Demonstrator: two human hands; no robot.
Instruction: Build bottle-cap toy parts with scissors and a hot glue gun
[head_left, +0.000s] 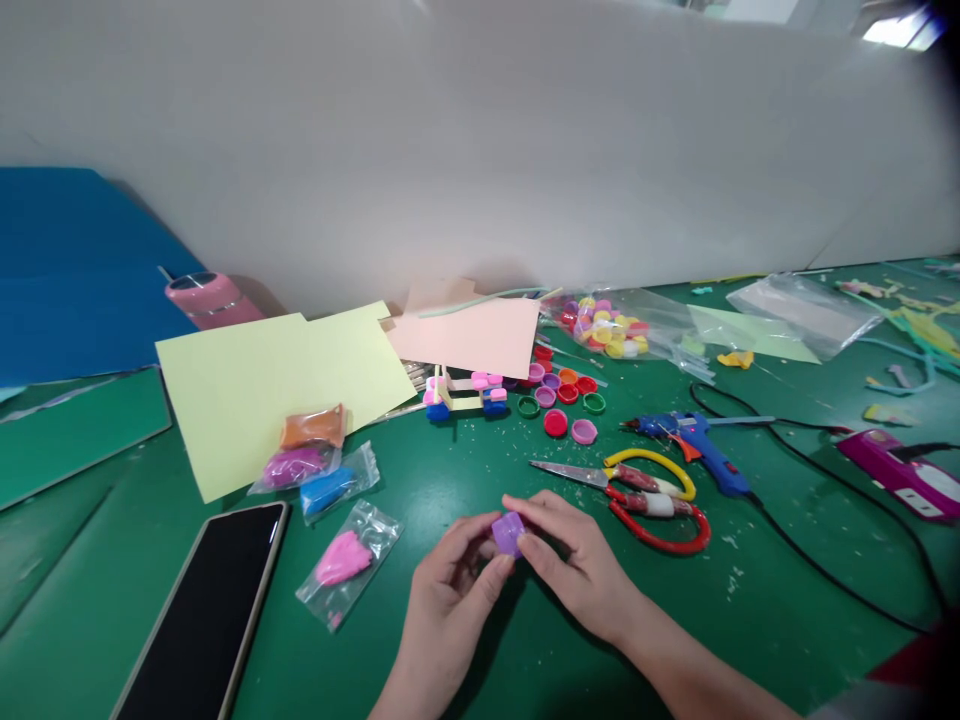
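A small purple block, perhaps modelling clay, is held between my fingertips above the green table. My left hand pinches it from the left with thumb and fingers. From the right, the thumb and fingers of my right hand close on it too. To the left lies a clear bag with pink clay. Scissors with yellow and red handles rest to the right of my right hand. Beyond my hands stands a small craft model of sticks with pink and blue pieces.
Several coloured bottle caps lie behind the scissors. A blue glue gun with a black cord is on the right, near a magenta power strip. A phone and bagged blue clay sit left. Paper sheets lean against the wall.
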